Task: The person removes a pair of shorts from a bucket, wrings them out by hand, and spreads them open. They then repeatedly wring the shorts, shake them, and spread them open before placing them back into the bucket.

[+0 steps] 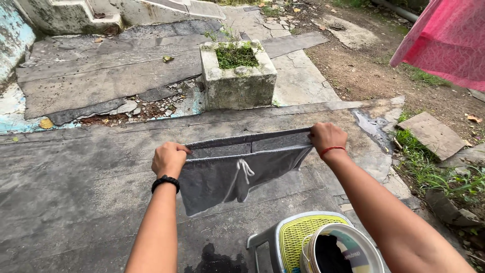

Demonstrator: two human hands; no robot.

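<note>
I hold a pair of grey shorts [222,177] stretched out in front of me by the waistband, with a white drawstring hanging at the middle. My left hand [168,158] grips the left end of the waistband; it wears a black wrist band. My right hand [327,137] grips the right end; a red thread circles that wrist. The shorts hang in the air above the wet concrete ground [76,192].
Below me a white bucket [348,250] with dark cloth inside stands on a plastic stool [288,235] with a yellow-green woven seat. A square concrete planter [237,76] with weeds stands ahead. A pink cloth [447,40] hangs at the upper right. Grass and broken slabs lie on the right.
</note>
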